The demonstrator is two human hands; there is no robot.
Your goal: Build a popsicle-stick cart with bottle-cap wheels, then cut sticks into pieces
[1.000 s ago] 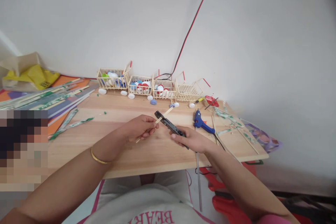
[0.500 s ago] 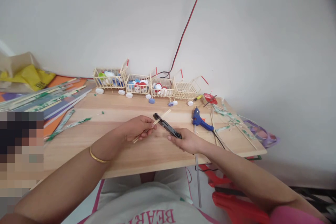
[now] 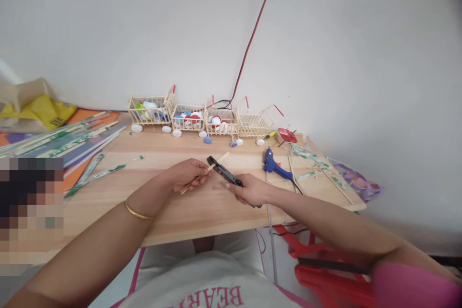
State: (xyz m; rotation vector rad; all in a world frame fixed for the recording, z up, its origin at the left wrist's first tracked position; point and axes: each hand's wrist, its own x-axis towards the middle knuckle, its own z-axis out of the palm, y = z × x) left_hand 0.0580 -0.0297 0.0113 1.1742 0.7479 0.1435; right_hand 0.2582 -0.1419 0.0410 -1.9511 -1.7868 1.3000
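Observation:
My left hand (image 3: 187, 174) pinches a thin wooden stick (image 3: 218, 160) above the middle of the wooden table (image 3: 180, 211). The stick runs up and to the right. My right hand (image 3: 250, 189) grips the handles of black cutting pliers (image 3: 224, 174), and their jaws sit on the stick just past my left fingertips. Both hands hover a little above the tabletop.
A train of stick-built carts (image 3: 197, 118) filled with bottle caps lines the back edge by the wall. A blue glue gun (image 3: 275, 167) lies right of my hands, with loose sticks and wrappers (image 3: 317, 168) beyond. Packaged sticks (image 3: 68, 142) lie at the left. A red-black cable (image 3: 252, 38) climbs the wall.
Both hands have drifted slightly left and toward me with the stick and pliers. The pliers' jaws stay at the stick.

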